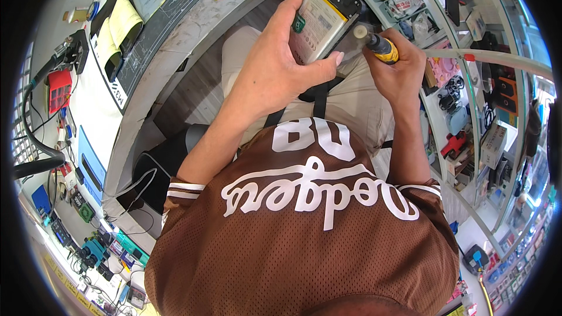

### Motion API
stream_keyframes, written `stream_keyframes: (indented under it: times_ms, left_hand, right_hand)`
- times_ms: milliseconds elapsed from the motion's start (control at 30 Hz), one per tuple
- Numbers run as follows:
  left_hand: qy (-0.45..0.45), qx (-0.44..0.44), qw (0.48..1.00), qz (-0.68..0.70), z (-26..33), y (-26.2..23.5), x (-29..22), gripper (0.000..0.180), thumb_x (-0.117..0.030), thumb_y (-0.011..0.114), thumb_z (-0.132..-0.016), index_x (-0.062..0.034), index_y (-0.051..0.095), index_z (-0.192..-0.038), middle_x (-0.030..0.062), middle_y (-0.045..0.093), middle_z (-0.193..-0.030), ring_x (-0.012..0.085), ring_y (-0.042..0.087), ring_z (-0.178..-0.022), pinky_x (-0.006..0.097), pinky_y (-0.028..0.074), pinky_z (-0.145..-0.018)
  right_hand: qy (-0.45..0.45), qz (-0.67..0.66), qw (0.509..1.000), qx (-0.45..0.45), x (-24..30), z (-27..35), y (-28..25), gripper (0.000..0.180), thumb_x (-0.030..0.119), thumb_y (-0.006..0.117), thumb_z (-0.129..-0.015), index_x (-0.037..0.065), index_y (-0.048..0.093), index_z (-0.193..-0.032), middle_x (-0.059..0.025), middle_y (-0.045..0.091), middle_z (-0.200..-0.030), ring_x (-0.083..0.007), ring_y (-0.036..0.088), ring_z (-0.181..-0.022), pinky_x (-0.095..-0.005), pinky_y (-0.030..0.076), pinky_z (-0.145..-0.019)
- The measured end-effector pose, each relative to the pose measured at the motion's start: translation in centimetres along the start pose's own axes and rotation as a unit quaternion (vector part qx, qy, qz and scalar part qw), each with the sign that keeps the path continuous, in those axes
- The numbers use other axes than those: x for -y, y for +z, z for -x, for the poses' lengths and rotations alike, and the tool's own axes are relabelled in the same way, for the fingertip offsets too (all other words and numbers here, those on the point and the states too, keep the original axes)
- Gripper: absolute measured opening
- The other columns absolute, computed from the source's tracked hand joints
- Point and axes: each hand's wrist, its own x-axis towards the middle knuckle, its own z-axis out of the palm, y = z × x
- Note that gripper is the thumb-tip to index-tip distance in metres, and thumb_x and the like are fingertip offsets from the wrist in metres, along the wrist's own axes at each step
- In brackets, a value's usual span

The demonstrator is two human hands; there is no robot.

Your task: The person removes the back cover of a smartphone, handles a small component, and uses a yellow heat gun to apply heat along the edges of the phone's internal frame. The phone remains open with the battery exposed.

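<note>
L hand [275, 64] grips an opened phone [323, 14], back cover off, battery showing, held over the lap w/ thumb along its lower edge. R hand [398, 64] is closed round a yellow-handled screwdriver [380, 47], just beside the phone's right edge; tip hidden. Workbench [193, 17] w/ dark mat at left, yellow cloth [120, 26] on it. Glass display case [468, 82] w/ small parts at right.

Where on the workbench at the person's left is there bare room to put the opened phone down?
The dark work mat has bare surface between the yellow cloth and the bench's white edge. The far left, around the red box and cables, is crowded. Both the left hand holding the opened phone and the right hand with the screwdriver are over the lap.
</note>
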Motion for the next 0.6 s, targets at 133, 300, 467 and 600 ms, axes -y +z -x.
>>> stream_keyframes:
  times_ms: [133, 300, 467, 600]
  left_hand:
    - [-0.004, 0.001, 1.000, -0.009, 0.1, 0.0, -0.3, 0.085, -0.020, 0.084, -0.079, 0.0013, 0.041, -0.149, 0.0175, 0.062, -0.129, 0.0247, 0.061, -0.118, 0.036, 0.047, -0.104]
    - [-0.031, 0.014, 0.999, -0.014, -0.1, 0.0, -1.0, 0.087, -0.021, 0.084, -0.079, 0.0006, 0.040, -0.150, 0.0179, 0.060, -0.132, 0.0247, 0.059, -0.120, 0.036, 0.046, -0.104]
    - [-0.044, 0.016, 0.998, 0.030, 0.7, 0.5, -0.9, 0.091, -0.020, 0.084, -0.082, 0.0013, 0.035, -0.155, 0.0169, 0.051, -0.144, 0.0254, 0.054, -0.128, 0.037, 0.043, -0.109]
    - [-0.076, 0.010, 0.997, 0.008, 0.8, -0.5, -0.6, 0.090, -0.003, 0.076, -0.084, 0.0036, 0.026, -0.159, 0.0149, 0.046, -0.148, 0.0230, 0.048, -0.135, 0.037, 0.038, -0.115]
  right_hand:
    - [-0.002, 0.007, 1.000, -0.001, 0.1, -0.1, -0.2, 0.017, 0.014, 0.082, -0.078, 0.005, 0.071, -0.086, -0.0104, 0.066, -0.069, -0.0215, 0.063, -0.060, -0.0317, 0.050, -0.060]
    - [0.005, -0.004, 1.000, -0.012, -0.1, -0.1, -0.3, 0.018, 0.014, 0.082, -0.076, 0.005, 0.071, -0.086, -0.0113, 0.067, -0.070, -0.0229, 0.064, -0.061, -0.0331, 0.050, -0.060]
    - [-0.023, -0.021, 0.999, -0.042, -1.6, 0.9, 0.0, 0.023, 0.017, 0.084, -0.068, 0.010, 0.074, -0.088, -0.0106, 0.071, -0.080, -0.0311, 0.070, -0.071, -0.0378, 0.055, -0.066]
    - [-0.053, -0.016, 0.998, -0.028, -0.4, -0.5, 0.0, 0.022, 0.027, 0.080, -0.068, 0.012, 0.070, -0.081, -0.0137, 0.069, -0.077, -0.0381, 0.068, -0.076, -0.0464, 0.054, -0.068]
